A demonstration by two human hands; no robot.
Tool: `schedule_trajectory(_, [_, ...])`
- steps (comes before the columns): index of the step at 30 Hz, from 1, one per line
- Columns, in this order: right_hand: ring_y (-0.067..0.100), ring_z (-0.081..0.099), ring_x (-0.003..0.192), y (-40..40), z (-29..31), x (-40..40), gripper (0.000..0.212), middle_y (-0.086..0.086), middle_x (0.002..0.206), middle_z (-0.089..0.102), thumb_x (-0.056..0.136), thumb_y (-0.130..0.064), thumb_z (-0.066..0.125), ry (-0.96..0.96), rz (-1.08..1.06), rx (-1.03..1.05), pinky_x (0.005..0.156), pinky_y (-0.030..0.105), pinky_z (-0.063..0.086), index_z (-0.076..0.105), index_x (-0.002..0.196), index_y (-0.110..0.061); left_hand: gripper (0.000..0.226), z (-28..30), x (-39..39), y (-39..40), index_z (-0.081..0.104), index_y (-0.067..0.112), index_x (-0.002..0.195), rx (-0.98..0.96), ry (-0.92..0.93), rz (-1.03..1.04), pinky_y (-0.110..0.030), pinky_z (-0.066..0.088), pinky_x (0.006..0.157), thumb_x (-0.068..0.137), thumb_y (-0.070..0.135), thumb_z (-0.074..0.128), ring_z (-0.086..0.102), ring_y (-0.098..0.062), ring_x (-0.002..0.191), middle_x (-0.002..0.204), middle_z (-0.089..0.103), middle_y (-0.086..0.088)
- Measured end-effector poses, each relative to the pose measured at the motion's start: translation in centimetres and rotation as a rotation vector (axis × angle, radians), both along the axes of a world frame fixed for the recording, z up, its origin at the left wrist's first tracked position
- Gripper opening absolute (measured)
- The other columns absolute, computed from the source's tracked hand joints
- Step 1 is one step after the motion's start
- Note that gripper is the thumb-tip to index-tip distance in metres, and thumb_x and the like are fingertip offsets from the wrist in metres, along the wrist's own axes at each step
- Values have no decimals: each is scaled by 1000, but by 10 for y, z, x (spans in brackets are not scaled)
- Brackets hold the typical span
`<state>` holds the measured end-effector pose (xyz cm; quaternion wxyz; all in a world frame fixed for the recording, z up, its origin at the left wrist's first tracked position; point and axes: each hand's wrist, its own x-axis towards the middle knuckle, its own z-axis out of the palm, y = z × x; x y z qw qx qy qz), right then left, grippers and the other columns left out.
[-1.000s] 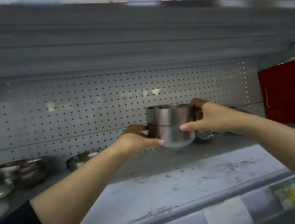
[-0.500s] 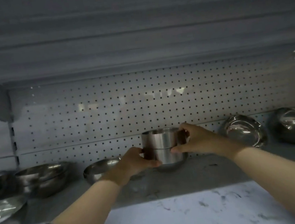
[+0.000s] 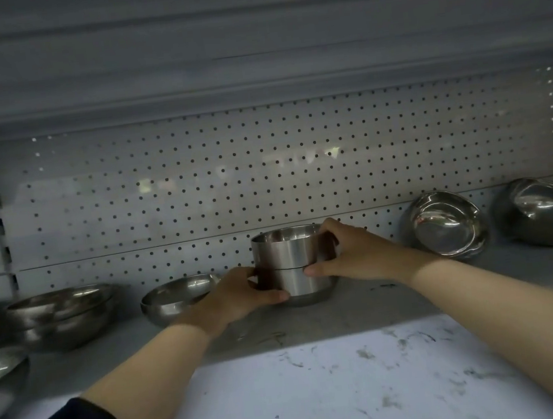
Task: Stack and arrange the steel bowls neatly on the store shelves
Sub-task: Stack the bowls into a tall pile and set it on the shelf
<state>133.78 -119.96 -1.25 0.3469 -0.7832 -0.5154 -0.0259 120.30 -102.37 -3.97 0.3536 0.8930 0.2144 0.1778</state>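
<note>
Head view: the bowl stack [image 3: 292,269], held off the shelf [image 3: 365,309] a second ago, now rests by its back panel, both hands' fingers [image 3: 268,298] wrapped round it; placement looks nearly done.

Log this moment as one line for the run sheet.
phase: placing | left hand: grips bowl stack | right hand: grips bowl stack | stack: two bowls, upright, on shelf near pegboard
</note>
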Motion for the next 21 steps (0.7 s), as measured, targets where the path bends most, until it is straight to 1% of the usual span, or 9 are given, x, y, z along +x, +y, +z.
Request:
schedule_trajectory(3, [-1,49,88,0,-1,-1,54,-17,101,53,70,-56,72,-5,-2,7,63,19,38,44,109,-31,66,-1,0,0,54,20,127,4,-6,-15,-29,45,95,68,36,78,58,-15,105,122,62,-2])
schedule_trajectory(6, [-2,51,84,0,-2,-1,51,-18,97,52,71,-56,71,-19,1,13,59,19,35,44,106,-32,64,-2,0,1,53,23,127,-7,-6,-21,-31,43,97,69,35,78,57,-14,105,123,62,-1])
schedule_trajectory(10, [-3,50,85,-1,-3,-1,52,-20,98,50,72,-55,71,-9,19,14,60,16,35,42,108,-33,61,-3,2,3,54,25,125,-1,-7,-32,-29,42,93,70,36,77,55,-9,93,123,62,1])
schedule_trajectory(13, [-5,48,88,-1,-3,-2,53,-21,99,49,72,-54,71,8,34,13,62,16,36,40,110,-33,61,-3,3,6,53,25,125,28,-6,-28,-27,40,90,70,39,76,53,-6,89,123,62,1])
schedule_trajectory(17, [-4,48,87,-2,-2,-2,54,-22,98,47,73,-53,71,1,44,18,62,16,35,39,111,-33,61,-2,3,6,53,26,125,50,-7,-45,-29,40,93,70,40,75,53,-7,91,122,61,2])
schedule_trajectory(21, [-4,48,82,-2,-1,0,50,-22,94,47,75,-51,71,-18,46,0,59,16,34,39,110,-31,59,-3,3,3,54,26,124,31,-27,-64,-29,41,93,71,37,76,53,-4,85,120,63,1])
